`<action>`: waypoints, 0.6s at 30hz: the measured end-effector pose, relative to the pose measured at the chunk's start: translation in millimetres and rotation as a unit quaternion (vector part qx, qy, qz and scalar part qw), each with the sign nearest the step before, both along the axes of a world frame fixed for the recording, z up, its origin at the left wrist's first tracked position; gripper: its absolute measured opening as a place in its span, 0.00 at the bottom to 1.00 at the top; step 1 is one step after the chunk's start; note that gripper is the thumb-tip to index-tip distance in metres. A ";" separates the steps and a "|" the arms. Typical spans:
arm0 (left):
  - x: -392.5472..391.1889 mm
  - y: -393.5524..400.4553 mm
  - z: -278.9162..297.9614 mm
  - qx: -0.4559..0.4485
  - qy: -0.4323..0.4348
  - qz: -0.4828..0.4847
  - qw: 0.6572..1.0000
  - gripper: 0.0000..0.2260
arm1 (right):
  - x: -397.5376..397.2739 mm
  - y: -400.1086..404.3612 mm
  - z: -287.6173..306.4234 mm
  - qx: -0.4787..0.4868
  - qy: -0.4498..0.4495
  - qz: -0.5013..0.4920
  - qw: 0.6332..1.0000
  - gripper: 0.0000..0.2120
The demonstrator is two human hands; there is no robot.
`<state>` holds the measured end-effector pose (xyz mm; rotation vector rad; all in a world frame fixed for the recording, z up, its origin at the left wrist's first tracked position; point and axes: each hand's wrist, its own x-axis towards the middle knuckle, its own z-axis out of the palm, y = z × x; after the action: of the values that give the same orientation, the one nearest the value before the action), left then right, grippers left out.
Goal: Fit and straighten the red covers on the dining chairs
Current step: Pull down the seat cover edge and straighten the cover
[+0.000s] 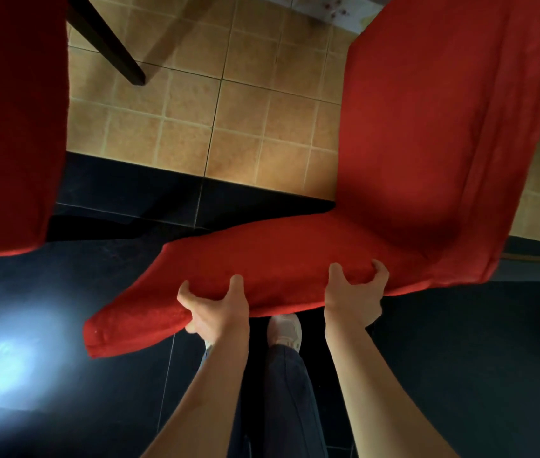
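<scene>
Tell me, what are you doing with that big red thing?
A person stands behind a dining chair with a red cover on it. The left hand and the right hand both grip the covered top edge of the chair's back, thumbs on top and fingers wrapped around it. The cover already lies over the back and the seat. A second red-covered chair stands to the left, above a floor of tan tiles and dark tiles.
</scene>
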<state>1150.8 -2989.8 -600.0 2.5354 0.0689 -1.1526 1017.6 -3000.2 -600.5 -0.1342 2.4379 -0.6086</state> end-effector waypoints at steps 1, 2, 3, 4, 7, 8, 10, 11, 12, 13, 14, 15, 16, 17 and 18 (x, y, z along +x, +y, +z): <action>0.5 3.8 1.9 0.008 -0.003 0.009 1.000 0.39 | 1.1 2.2 2.1 0.004 0.000 0.007 1.000 0.31; 4.1 5.2 4.1 0.013 -0.007 0.017 1.000 0.38 | 4.2 3.4 3.3 0.004 0.001 0.014 1.000 0.31; 9.4 4.8 5.3 0.018 -0.013 0.022 1.000 0.38 | 8.5 4.4 3.1 0.003 0.003 0.022 1.000 0.31; 17.1 3.6 6.2 0.023 -0.019 0.024 0.999 0.37 | 14.5 4.7 2.7 0.004 0.005 0.028 1.000 0.31; 41.4 1.6 8.0 0.035 -0.027 0.013 0.999 0.37 | 35.4 4.3 5.6 0.014 -0.016 0.042 0.999 0.31; 45.0 2.7 8.2 0.038 -0.025 0.009 0.999 0.38 | 38.3 5.9 6.9 0.020 -0.019 0.045 0.999 0.31; 46.2 6.8 8.3 0.043 -0.018 0.004 0.999 0.38 | 37.9 11.5 9.0 0.033 -0.018 0.057 0.998 0.31; 45.3 8.7 8.2 0.044 -0.013 0.003 0.999 0.38 | 35.9 14.3 9.3 0.041 -0.018 0.069 0.997 0.31; 44.7 10.2 8.4 0.045 -0.010 0.000 0.999 0.38 | 34.4 16.2 9.7 0.049 -0.019 0.080 0.995 0.31; 44.7 10.6 8.6 0.046 -0.010 -0.004 0.999 0.38 | 33.6 16.9 9.8 0.055 -0.022 0.088 0.994 0.31; 45.3 10.0 8.5 0.046 -0.011 -0.010 0.999 0.38 | 33.6 15.9 9.5 0.059 -0.026 0.097 0.993 0.31; 46.1 9.2 8.7 0.048 -0.011 -0.013 0.999 0.38 | 33.4 14.8 9.4 0.063 -0.032 0.105 0.992 0.31; 46.6 8.5 9.1 0.051 -0.009 -0.013 0.999 0.39 | 33.2 13.9 9.7 0.067 -0.036 0.110 0.991 0.32; 47.0 8.6 9.8 0.055 -0.005 -0.014 0.998 0.39 | 32.6 13.5 10.4 0.071 -0.039 0.115 0.990 0.32; 47.0 9.3 11.1 0.058 -0.001 -0.016 0.998 0.40 | 31.9 13.6 11.3 0.076 -0.041 0.120 0.989 0.32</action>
<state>1197.7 -2980.4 -588.8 2.6472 0.0986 -1.1899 1049.5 -2986.7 -589.2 -0.3265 2.3318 -0.3143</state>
